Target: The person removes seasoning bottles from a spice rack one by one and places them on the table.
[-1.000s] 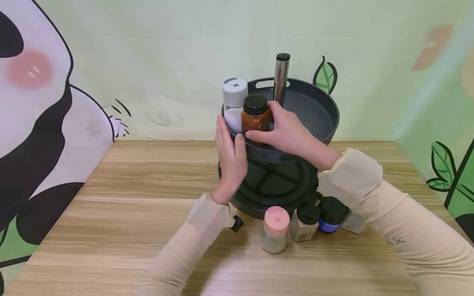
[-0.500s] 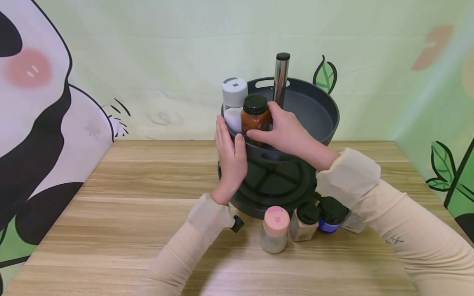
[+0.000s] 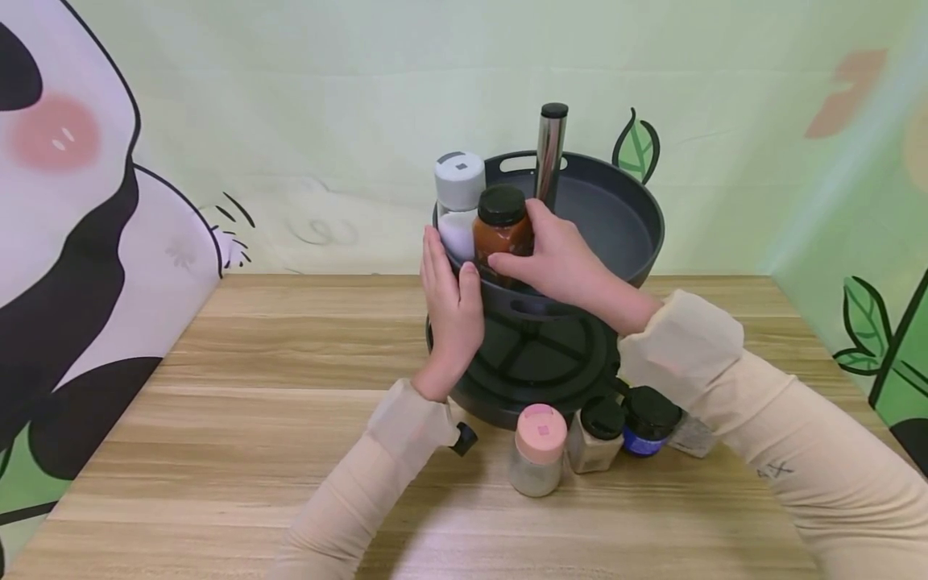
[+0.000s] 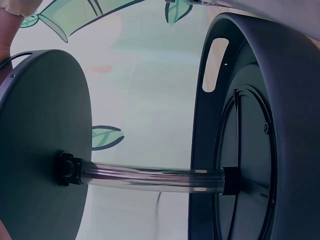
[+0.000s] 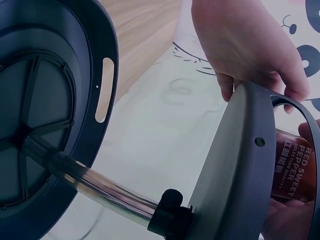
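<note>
In the head view, my right hand [image 3: 558, 258] grips a black-lidded jar of reddish-orange spice [image 3: 500, 234] inside the upper tray [image 3: 609, 201] of a dark two-tier rack. The jar's label [image 5: 295, 162] reads "RED SWEET PEPPER" in the right wrist view. My left hand [image 3: 453, 310] rests against the outer left wall of that tray, fingers straight in the head view. Beside the jar, a white-capped jar [image 3: 460, 189] stands at the tray's left. A metal pole [image 4: 150, 179] joins the two tiers. My right hand hides part of the pepper jar.
On the wooden table [image 3: 304, 338], in front of the lower tray [image 3: 486, 403], stand a pink-capped jar [image 3: 538, 451], a square black-capped jar [image 3: 597, 435] and a black-lidded jar with a blue label [image 3: 648, 423]. A greyish packet-like item [image 3: 692, 437] is partly hidden by the right sleeve.
The pepper jar and my right hand have shifted very slightly to the right. My left hand stays against the tray.
</note>
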Demonstrator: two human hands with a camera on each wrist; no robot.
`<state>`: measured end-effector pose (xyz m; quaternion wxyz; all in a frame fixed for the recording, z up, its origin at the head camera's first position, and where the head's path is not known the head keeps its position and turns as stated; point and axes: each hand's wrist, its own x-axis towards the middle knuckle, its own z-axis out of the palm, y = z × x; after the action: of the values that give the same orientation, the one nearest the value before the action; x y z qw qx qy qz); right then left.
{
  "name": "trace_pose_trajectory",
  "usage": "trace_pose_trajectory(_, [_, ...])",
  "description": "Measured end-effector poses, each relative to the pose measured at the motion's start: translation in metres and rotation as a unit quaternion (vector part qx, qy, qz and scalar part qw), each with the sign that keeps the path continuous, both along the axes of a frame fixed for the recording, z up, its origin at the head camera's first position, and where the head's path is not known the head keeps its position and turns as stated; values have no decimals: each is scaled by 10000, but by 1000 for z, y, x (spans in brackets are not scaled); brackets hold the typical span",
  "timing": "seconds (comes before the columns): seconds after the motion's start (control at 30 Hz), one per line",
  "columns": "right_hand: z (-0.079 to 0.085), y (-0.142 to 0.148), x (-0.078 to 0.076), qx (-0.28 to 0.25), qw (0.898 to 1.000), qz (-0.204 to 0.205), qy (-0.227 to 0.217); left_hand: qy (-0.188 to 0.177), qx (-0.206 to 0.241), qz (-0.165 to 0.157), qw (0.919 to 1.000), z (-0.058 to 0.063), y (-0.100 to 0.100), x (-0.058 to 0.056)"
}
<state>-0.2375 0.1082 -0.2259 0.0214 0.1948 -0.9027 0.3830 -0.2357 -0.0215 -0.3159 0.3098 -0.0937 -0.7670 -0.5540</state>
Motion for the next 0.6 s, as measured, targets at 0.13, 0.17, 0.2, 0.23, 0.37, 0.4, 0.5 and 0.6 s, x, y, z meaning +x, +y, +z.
trace_pose_trajectory(0.13, [-1,0,2,-26,9999,-66,146,13,-8,23,10000,0,0,0])
trace_pose_trajectory(0.17, [-2,0,2,-32,9998,-96,184,22,-14,24,10000,0,0,0])
trace_pose_trajectory(0.2, [-2,0,3,-50,9997,-129,224,17,-18,24,10000,0,0,0])
trace_pose_trajectory(0.23, [-2,1,3,-76,9995,-161,258,13,-20,22,10000,0,0,0])
trace_pose_trajectory(0.37, [-3,1,3,-219,9988,-266,359,1,-18,10,10000,-1,0,0])
trace_pose_trajectory(0.4, [-3,1,2,-249,9986,-275,380,-9,-14,5,10000,-1,0,0])
trace_pose_trajectory(0.5, [-3,1,2,-300,9982,-290,432,2,3,0,10000,0,0,0])
trace_pose_trajectory(0.6, [-3,2,3,-330,9979,-306,457,-8,12,-17,10000,1,0,0])
